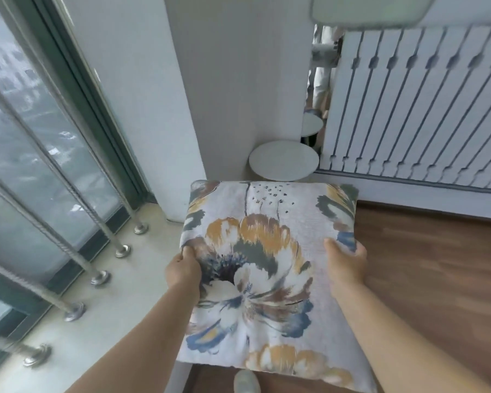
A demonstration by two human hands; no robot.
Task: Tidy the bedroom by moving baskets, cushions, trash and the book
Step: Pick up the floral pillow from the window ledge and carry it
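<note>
A square cushion (270, 268) with a large flower print in orange, blue and grey is held flat in front of me, above the wooden floor. My left hand (183, 272) grips its left edge, fingers pinching the fabric. My right hand (346, 263) clasps its right edge, thumb on top. No baskets, trash or book are in view.
A small round white table (283, 159) stands in the corner beyond the cushion. A white column (219, 89) rises behind it, and a white slatted panel (414, 100) is at the right. A window with metal rods (77, 194) and a pale sill (111, 302) runs along the left. My foot (246, 382) shows below.
</note>
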